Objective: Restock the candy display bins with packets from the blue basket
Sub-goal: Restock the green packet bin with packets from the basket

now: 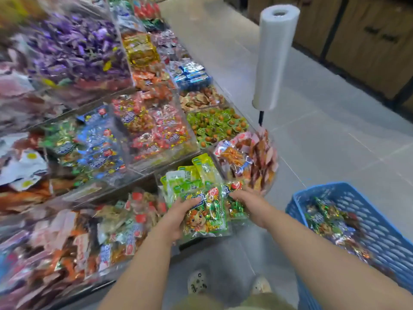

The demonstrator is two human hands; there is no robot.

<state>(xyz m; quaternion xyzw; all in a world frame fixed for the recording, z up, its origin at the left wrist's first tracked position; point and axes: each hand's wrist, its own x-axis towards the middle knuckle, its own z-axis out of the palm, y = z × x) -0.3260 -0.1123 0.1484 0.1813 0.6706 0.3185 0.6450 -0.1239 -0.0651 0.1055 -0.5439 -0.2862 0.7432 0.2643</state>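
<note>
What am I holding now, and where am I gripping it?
The left hand grips a clear packet of green-wrapped candies by its left edge; the right hand grips a second such packet by its upper right edge.

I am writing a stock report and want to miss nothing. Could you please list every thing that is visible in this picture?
green packets: at least two, green with cartoon print, in the hands in front of the lowest bins
blue basket: one, blue, on the right, more packets inside
display bins: many, clear, tiered on the left, full of mixed candy
purple candies: many, purple, top bin
bag roll: one, whitish, upright on a dark pole right of the bins
floor: grey tiles
shoes: two, pale, bottom centre
left hand: grips one packet
right hand: holds another
</note>
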